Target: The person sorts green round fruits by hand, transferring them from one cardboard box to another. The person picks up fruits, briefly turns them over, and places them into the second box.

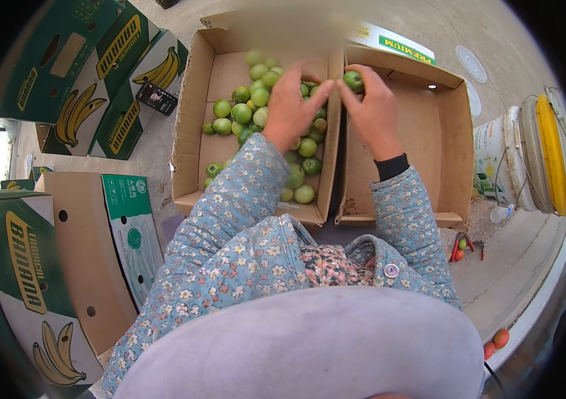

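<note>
Many green tomatoes [241, 113] lie in the left cardboard box [188, 124]. My left hand [290, 107] hovers over them near the box's right wall, its thumb and fingers curved apart; whether something lies between them is hidden. My right hand [370, 109] is above the upper left part of the right cardboard box [412, 144], which stands beside the first. It holds a green tomato [353, 81] between thumb and fingers. The thumb tips of both hands nearly meet over the walls between the boxes.
Banana cartons [28, 264] stand at the left, with a phone [157, 98] by the upper ones. At the right are stacked buckets [502, 154], red-handled pruning shears [455, 248] and red tomatoes [501, 338] near a ledge. Flat round lids [471, 64] lie on the concrete.
</note>
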A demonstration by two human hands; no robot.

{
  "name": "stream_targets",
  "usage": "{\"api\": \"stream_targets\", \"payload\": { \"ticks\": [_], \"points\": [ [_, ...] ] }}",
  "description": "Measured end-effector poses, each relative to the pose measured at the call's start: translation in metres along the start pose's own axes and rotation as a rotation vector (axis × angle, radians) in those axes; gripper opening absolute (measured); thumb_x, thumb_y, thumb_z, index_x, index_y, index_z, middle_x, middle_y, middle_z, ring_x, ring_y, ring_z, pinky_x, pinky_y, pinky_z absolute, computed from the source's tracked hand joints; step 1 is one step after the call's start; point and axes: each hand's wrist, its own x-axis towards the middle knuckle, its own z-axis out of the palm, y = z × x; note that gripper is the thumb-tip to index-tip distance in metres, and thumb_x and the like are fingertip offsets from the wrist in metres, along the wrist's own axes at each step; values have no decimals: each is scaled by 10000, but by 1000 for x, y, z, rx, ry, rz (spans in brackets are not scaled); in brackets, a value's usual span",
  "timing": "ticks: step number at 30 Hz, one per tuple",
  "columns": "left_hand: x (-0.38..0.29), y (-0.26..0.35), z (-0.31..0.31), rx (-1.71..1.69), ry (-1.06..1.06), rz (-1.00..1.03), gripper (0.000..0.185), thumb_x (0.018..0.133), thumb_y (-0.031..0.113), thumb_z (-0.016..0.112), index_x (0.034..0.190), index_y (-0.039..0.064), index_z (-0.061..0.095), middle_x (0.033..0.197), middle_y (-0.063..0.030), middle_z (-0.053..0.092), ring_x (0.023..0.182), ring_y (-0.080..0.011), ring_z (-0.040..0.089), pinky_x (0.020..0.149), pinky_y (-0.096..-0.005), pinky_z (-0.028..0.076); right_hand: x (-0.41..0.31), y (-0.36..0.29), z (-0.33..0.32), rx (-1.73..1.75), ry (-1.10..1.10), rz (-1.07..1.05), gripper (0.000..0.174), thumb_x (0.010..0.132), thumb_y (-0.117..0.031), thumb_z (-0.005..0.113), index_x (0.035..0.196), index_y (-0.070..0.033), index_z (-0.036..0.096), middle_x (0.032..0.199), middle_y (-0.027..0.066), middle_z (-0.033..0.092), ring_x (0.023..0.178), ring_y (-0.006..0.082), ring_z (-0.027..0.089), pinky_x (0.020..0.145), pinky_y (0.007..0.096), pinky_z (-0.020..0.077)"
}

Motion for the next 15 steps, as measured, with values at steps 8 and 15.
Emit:
{"api": "stream_targets", "payload": {
  "ticks": [8, 15],
  "points": [
    [-11, -24, -9, 600, -135, 13, 333, 853, 175, 644, 1171, 77, 620, 1102, -147, 615, 987, -339, 607, 863, -439, 483, 5, 31, -20, -490, -135, 275, 310, 872, -371, 643, 1045, -117, 679, 829, 107, 698, 848, 299, 662, 786, 426, 442],
    [0, -38, -7, 622, -211, -38, 322, 878, 189, 624, 1179, 77, 605, 1081, -166, 621, 972, -349, 605, 817, -468, 492, 2, 7, 2, -78, -93, 31, 248, 877, -242, 646, 1081, -104, 673, 776, 60, 639, 786, 272, 604, 775, 398, 463]
  ]
}}
